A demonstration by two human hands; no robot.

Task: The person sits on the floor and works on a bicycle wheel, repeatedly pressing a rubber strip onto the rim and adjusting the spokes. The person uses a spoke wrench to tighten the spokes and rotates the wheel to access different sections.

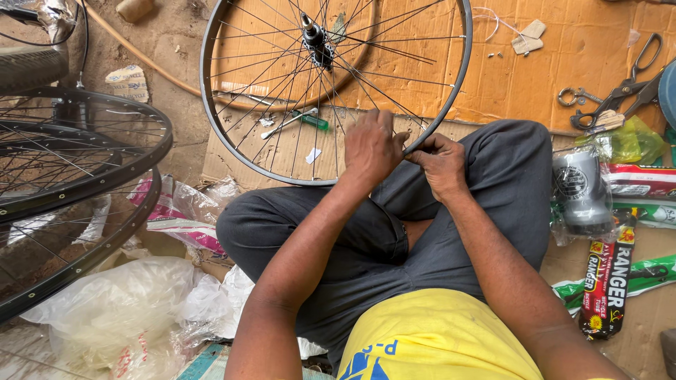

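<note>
Both your hands meet at the black spoked bicycle wheel rim (451, 105): your left hand (372, 148) pinches a spoke, your right hand (442, 163) grips the rim.

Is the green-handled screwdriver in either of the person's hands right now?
No, the screwdriver lies on the cardboard behind the spokes; both hands are at the wheel rim.

We are in a bicycle repair workshop set up on the ground.

At the top centre we see a spoked wheel (331, 91) resting on flattened cardboard (556, 70); more rims (77, 183) stack at the left, scissors (623, 88) and a screwdriver (296, 121) lie loose, and packaged tubes (607, 281) sit at the lower right on the dirt floor (176, 49).
</note>
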